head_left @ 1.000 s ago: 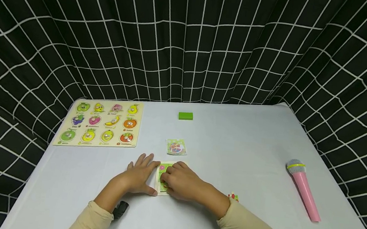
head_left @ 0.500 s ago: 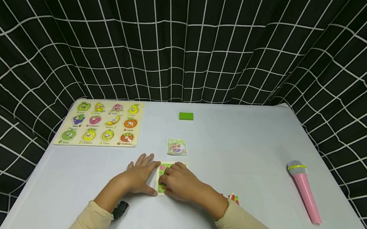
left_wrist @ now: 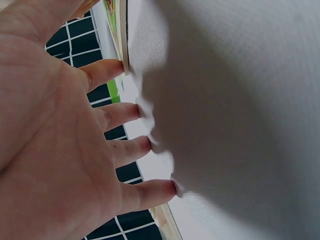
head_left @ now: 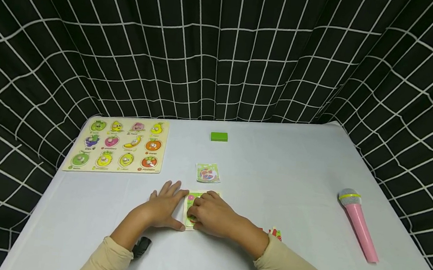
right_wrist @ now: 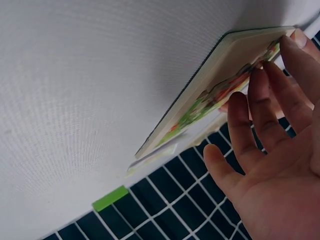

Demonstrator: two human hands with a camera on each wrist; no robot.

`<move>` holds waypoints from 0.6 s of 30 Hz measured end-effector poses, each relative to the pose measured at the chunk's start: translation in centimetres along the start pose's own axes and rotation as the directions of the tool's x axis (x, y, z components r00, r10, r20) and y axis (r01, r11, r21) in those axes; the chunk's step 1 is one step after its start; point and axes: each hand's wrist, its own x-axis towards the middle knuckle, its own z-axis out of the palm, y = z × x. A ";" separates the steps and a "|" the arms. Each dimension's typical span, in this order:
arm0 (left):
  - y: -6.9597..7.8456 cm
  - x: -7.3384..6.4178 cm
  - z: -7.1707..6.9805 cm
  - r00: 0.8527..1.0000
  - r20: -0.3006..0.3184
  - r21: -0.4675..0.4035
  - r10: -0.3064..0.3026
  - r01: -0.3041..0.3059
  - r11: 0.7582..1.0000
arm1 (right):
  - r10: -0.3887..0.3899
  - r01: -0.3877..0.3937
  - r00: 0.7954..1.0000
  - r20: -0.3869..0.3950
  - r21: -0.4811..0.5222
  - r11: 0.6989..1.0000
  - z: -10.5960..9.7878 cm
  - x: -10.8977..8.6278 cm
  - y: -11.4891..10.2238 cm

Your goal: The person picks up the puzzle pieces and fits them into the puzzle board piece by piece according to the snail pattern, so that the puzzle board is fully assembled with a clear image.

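In the head view a small jigsaw board (head_left: 185, 211) with a pale frame and a green picture lies at the table's front middle. My left hand (head_left: 163, 208) is spread at its left side, thumb and index fingertip right at the frame. In the left wrist view the other fingertips (left_wrist: 131, 111) rest on the tabletop. My right hand (head_left: 214, 214) lies over the board with curled fingers, hiding much of it. The right wrist view shows its thumb and fingers at a green and red puzzle piece (right_wrist: 215, 97) inside the frame; beside that, bare pale backing (right_wrist: 245, 50) shows.
A fruit peg puzzle (head_left: 120, 147) lies at the back left. A square picture card (head_left: 208, 173) and a green block (head_left: 219, 136) lie beyond the board. Red and green pieces (head_left: 275, 233) sit by the right sleeve. At right is a pink toy microphone (head_left: 359, 227); a black object (head_left: 141, 248) lies by the left wrist.
The puzzle piece under my right fingers has shifted slightly left and sits straighter against the frame. The right hand moved slightly left with it; the left hand has stayed put.
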 end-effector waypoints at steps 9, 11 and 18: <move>0.0 0.2 -0.2 1.000 -0.001 -0.007 0.004 -0.004 1.000 | 0.006 -0.007 1.000 0.017 0.005 1.000 -0.5 -0.1 0.3; 0.0 0.2 -0.2 1.000 -0.001 -0.015 0.003 -0.003 1.000 | 0.000 0.000 1.000 0.010 0.018 1.000 -0.8 -0.4 0.5; 0.0 0.1 0.1 1.000 -0.010 -0.006 -0.010 0.009 1.000 | 0.043 -0.039 0.998 -0.042 0.099 0.994 -2.1 -2.5 2.2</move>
